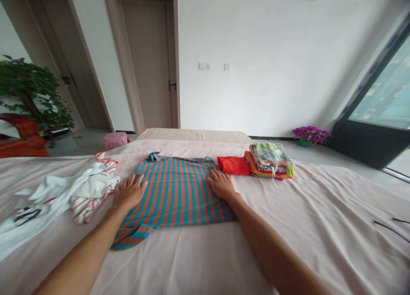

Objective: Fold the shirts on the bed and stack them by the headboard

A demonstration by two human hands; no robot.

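A garment with teal and orange stripes (176, 192) lies spread flat on a bed covered by a pale pink sheet (198, 261). My left hand (128, 191) rests palm down on its left edge, fingers stretched out. On the garment's right edge my right hand (221, 184) also lies flat with its fingers apart. Neither hand holds anything.
A heap of white and red-striped clothes (77, 192) lies left of the garment. A folded red cloth (233, 165) and a stack of folded patterned clothes (270, 160) sit at its right. A pink stool (115, 139), a potted plant (32, 90) and a door (149, 64) stand beyond.
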